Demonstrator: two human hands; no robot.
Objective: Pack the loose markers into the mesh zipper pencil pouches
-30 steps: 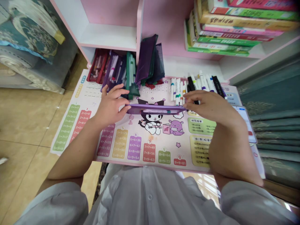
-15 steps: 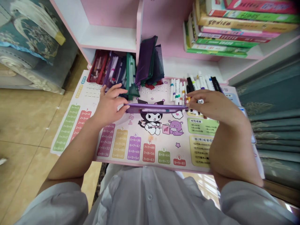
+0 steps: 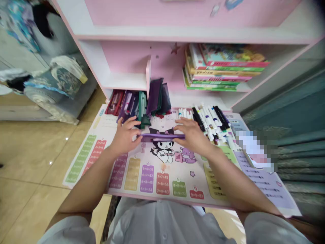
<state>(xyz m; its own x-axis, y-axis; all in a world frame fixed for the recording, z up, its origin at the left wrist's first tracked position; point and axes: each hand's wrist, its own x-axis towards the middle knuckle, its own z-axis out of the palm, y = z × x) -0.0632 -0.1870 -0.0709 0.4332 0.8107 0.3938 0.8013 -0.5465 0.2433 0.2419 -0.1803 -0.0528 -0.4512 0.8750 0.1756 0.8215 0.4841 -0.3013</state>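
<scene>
A purple zip pencil pouch (image 3: 162,137) is stretched level over the desk mat, its narrow top edge toward me. My left hand (image 3: 126,136) pinches its left end between thumb and fingers. Gripping the right end is my right hand (image 3: 192,136), its fingers reaching over the top edge. What lies inside the pouch is hard to make out now. Right of my right hand, many markers (image 3: 209,120) with white and black barrels lie in a loose pile. Behind my left hand stand red, purple and green pouches filled with pens (image 3: 130,103). Beside them lean dark mesh pouches (image 3: 157,97).
A printed mat (image 3: 175,176) with times tables and cartoon figures covers the desk. Stacked books (image 3: 220,73) sit on the pink and white shelf (image 3: 132,80) behind. At the right are a blurred-out flat object (image 3: 254,149) and a curtain (image 3: 276,135).
My right hand has moved left along the pouch, closer to my left hand. The view has tilted up, showing more of the shelf and the right side of the desk.
</scene>
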